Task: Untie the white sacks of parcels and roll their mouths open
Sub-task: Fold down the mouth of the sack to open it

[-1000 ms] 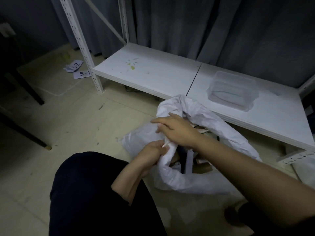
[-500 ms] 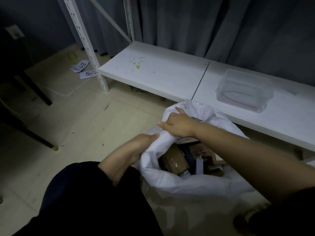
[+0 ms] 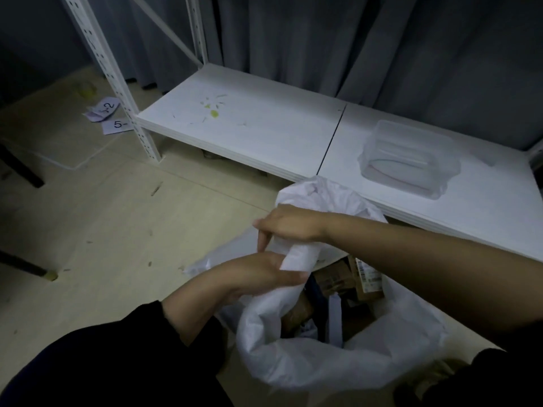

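- The white sack (image 3: 338, 368) sits on the floor (image 3: 117, 230), just in front of the low shelf (image 3: 264, 133).
- It is untied already, and the parcels (image 3: 346, 283) show inside.
- The right hand (image 3: 291, 224) and left hand (image 3: 264, 271) both have fingers curled tight on the rim (a thick fold of cloth).
- Left to do, I think: roll the rest of the mouth down.
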